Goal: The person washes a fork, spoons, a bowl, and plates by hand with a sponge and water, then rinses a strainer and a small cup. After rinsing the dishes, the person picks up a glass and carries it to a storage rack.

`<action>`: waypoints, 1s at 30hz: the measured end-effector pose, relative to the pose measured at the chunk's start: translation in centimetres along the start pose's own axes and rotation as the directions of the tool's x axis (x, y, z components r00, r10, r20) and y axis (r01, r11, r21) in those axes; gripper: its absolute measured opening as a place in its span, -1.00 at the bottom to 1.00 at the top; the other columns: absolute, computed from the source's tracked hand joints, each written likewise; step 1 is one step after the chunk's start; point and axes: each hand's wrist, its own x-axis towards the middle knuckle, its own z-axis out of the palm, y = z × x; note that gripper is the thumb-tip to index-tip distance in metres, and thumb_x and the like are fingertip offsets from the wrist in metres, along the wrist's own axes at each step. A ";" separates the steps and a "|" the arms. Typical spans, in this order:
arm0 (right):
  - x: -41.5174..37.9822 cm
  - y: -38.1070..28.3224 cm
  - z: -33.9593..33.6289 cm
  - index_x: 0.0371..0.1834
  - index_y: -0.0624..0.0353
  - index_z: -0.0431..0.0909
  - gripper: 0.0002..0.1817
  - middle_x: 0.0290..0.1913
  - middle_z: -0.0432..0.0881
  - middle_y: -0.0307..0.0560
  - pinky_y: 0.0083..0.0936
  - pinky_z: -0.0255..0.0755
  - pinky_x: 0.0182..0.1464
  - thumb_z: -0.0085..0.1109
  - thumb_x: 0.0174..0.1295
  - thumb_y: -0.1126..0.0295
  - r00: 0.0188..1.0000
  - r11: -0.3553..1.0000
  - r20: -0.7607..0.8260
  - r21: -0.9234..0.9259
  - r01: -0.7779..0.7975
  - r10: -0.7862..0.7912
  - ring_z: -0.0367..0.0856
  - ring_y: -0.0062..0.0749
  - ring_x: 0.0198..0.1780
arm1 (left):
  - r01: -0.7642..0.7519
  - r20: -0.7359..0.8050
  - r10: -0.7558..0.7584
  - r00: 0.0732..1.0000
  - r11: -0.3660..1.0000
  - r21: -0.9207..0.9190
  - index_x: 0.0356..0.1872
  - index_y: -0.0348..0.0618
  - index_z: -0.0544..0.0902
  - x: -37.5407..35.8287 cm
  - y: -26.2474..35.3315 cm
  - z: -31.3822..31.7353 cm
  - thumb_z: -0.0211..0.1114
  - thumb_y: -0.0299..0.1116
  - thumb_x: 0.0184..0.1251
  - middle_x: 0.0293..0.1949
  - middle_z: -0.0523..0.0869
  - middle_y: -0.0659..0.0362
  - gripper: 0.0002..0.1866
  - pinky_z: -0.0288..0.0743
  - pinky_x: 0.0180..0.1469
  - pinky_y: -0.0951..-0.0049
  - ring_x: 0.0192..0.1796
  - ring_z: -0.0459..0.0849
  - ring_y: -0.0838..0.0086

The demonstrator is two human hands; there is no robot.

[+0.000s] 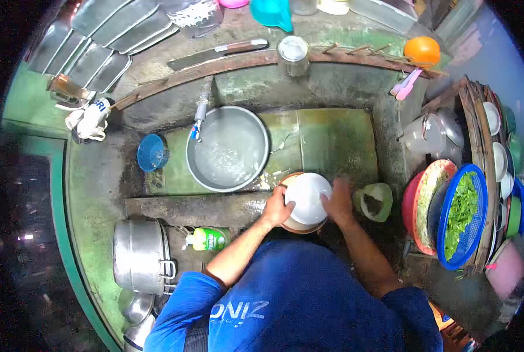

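A white bowl [309, 196] is between my two hands, over a brownish round container whose rim shows around it. My left hand [278, 206] grips the bowl's left edge, thumb on the white surface. At the right edge, my right hand [339, 200] touches the bowl, its fingers blurred by motion. Just right of that hand sits a pale green container [381, 201] with something dark inside. Up and to the left, a large grey basin [228, 149] of water stands under a tap [201, 111].
A blue cup [152, 152] stands left of the basin. Lower left are a metal pot [138, 256] and a green bottle [208, 239]. At right, a blue basket [482, 205] holds green leaves. A long knife [215, 54] lies on the back ledge beside a jar [293, 56].
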 end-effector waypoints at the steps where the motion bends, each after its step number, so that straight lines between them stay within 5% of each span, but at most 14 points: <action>1: 0.5 1.1 0.3 -0.01 0.25 0.36 -0.51 -0.09 0.52 0.26 -0.02 0.42 -0.01 0.31 0.04 0.30 0.991 0.999 0.132 0.049 -0.012 0.005 0.54 0.16 -0.03 | 0.021 0.007 -0.021 1.000 0.999 -0.027 -0.08 -0.21 0.41 -0.1 -0.1 -0.3 0.33 -0.31 0.12 -0.27 0.66 -0.06 -0.61 0.53 -0.10 0.19 -0.21 0.67 0.07; 4: 1.0 1.7 1.0 -0.01 0.25 0.39 -0.57 -0.16 0.54 0.26 -0.05 0.45 -0.07 0.26 0.07 0.33 0.978 0.961 0.202 0.277 -0.015 -0.043 0.58 0.14 -0.10 | 0.004 -0.026 -0.005 1.000 0.999 -0.039 -0.09 -0.21 0.41 -0.5 -0.5 -2.1 0.32 -0.35 0.15 -0.33 0.67 0.00 -0.64 0.55 -0.22 0.30 -0.29 0.69 0.29; 7: 1.4 -2.1 0.2 -0.02 0.25 0.40 -0.61 -0.20 0.56 0.26 -0.11 0.47 -0.14 0.21 0.10 0.36 0.983 0.908 -0.055 0.377 0.182 -0.174 0.61 0.12 -0.19 | 0.169 0.134 -0.115 0.984 0.835 -0.524 -0.06 -0.23 0.31 -0.6 -1.5 -4.9 0.15 -0.58 0.27 -0.27 0.62 0.10 -0.73 0.64 -0.44 0.51 -0.27 0.65 0.52; 8: 1.8 -4.2 -0.4 -0.02 0.25 0.40 -0.61 -0.20 0.56 0.26 -0.11 0.47 -0.14 0.21 0.10 0.36 0.983 0.909 -0.057 0.374 0.182 -0.174 0.61 0.12 -0.19 | 0.187 0.126 -0.138 0.982 0.772 -0.608 0.08 -0.24 0.28 -0.6 -1.5 -6.2 0.13 -0.60 0.26 -0.15 0.61 0.06 -0.62 0.68 -0.32 0.38 -0.14 0.67 0.39; 10: 3.3 -8.6 -1.1 0.01 0.25 0.40 -0.60 -0.19 0.57 0.25 -0.14 0.49 -0.16 0.21 0.12 0.36 0.966 0.880 0.111 0.448 0.161 -0.233 0.62 0.10 -0.21 | 0.341 0.279 -0.235 0.931 0.289 -0.895 0.21 -0.24 0.28 -0.2 -0.5 -9.3 0.12 -0.63 0.20 -0.04 0.59 0.04 -0.49 0.68 -0.16 0.31 -0.02 0.65 0.29; 11: 3.9 -10.0 -0.2 0.01 0.25 0.40 -0.60 -0.19 0.57 0.25 -0.14 0.49 -0.16 0.21 0.12 0.36 0.967 0.882 0.110 0.444 0.159 -0.230 0.62 0.10 -0.21 | 0.361 0.328 -0.186 0.926 0.188 -0.913 0.27 -0.23 0.29 1.2 -3.7 -9.6 0.09 -0.65 0.14 0.00 0.59 0.03 -0.42 0.63 -0.01 0.28 0.05 0.62 0.24; 14: 4.9 -13.6 -0.3 0.14 0.19 0.39 -0.52 -0.11 0.61 0.18 -0.22 0.52 -0.12 0.21 0.17 0.28 0.915 0.795 0.208 0.582 0.169 -0.347 0.66 -0.07 -0.20 | 0.335 0.198 -0.350 0.915 0.388 -0.859 0.23 -0.27 0.33 4.9 -6.0 -13.5 0.05 -0.63 0.09 0.00 0.58 -0.01 -0.43 0.59 0.05 0.27 0.00 0.63 0.23; 16: 4.0 -13.3 -0.7 0.15 0.17 0.40 -0.52 -0.10 0.62 0.13 -0.31 0.52 -0.10 0.21 0.18 0.28 0.935 0.830 0.179 0.531 0.171 -0.307 0.65 -0.14 -0.16 | 0.154 -0.115 -0.380 0.918 0.608 -0.779 0.26 -0.16 0.25 8.4 -11.2 -14.3 -0.04 -0.69 0.05 0.02 0.53 -0.03 -0.37 0.61 -0.02 0.16 0.04 0.58 0.15; 18: 2.9 -9.5 -0.6 0.14 0.18 0.41 -0.55 -0.11 0.62 0.10 -0.35 0.51 -0.06 0.21 0.19 0.34 0.935 0.878 0.123 0.402 0.259 -0.332 0.64 -0.13 -0.13 | 0.124 -0.193 -0.512 0.837 0.521 -0.845 0.24 -0.17 0.27 9.8 -11.9 -16.2 -0.07 -0.69 0.03 -0.05 0.56 -0.03 -0.38 0.62 -0.11 0.16 -0.03 0.61 0.13; 22: -2.2 -4.5 -4.2 0.10 0.24 0.43 -0.64 -0.20 0.63 -0.06 -0.53 0.49 -0.07 0.17 0.22 0.48 0.976 0.848 0.214 0.511 -0.140 0.032 0.61 -0.48 -0.17 | 0.061 -0.326 -0.664 0.673 0.489 -0.870 0.23 -0.22 0.30 15.5 -22.7 -14.3 -0.03 -0.70 0.03 -0.07 0.57 -0.03 -0.39 0.59 -0.12 0.20 -0.12 0.64 0.10; 24: -5.0 -0.2 -4.9 0.06 0.28 0.44 -0.67 -0.24 0.60 -0.15 -0.59 0.48 -0.08 0.16 0.23 0.50 0.993 0.931 0.103 0.355 -0.089 0.056 0.55 -0.60 -0.19 | 0.015 -0.611 -0.531 0.588 0.762 -0.647 0.21 -0.26 0.34 18.2 -27.9 -11.1 0.00 -0.71 0.01 -0.07 0.58 -0.01 -0.40 0.57 -0.08 0.20 -0.12 0.64 0.13; 26: -7.0 2.5 -5.5 0.01 0.29 0.46 -0.72 -0.26 0.58 -0.18 -0.59 0.47 -0.08 0.15 0.24 0.49 0.980 0.934 0.090 0.299 -0.198 0.178 0.55 -0.57 -0.21 | -0.032 -0.489 -0.628 0.606 0.595 -0.803 0.19 -0.27 0.39 19.0 -25.8 -10.7 0.00 -0.72 0.01 -0.04 0.58 -0.01 -0.42 0.54 -0.02 0.26 -0.08 0.64 0.17; 28: -7.9 2.9 -5.7 0.00 0.27 0.48 -0.73 -0.31 0.59 -0.14 -0.56 0.47 -0.08 0.16 0.23 0.48 0.968 0.902 0.079 0.352 -0.250 0.238 0.56 -0.55 -0.22 | 0.113 -0.005 -0.626 0.780 0.148 -0.982 0.22 -0.24 0.37 21.5 -30.0 -8.2 0.03 -0.66 0.03 0.04 0.55 -0.02 -0.41 0.53 -0.04 0.36 -0.03 0.62 0.23; 30: -7.9 2.8 -5.3 0.00 0.28 0.49 -0.72 -0.32 0.60 -0.12 -0.54 0.47 -0.08 0.17 0.24 0.46 0.995 0.977 0.002 0.187 -0.101 0.102 0.56 -0.51 -0.22 | 0.131 -0.061 -0.588 0.806 0.279 -0.951 0.17 -0.22 0.41 24.4 -34.8 -4.9 0.08 -0.57 0.04 0.00 0.58 -0.03 -0.46 0.54 -0.08 0.32 -0.08 0.63 0.21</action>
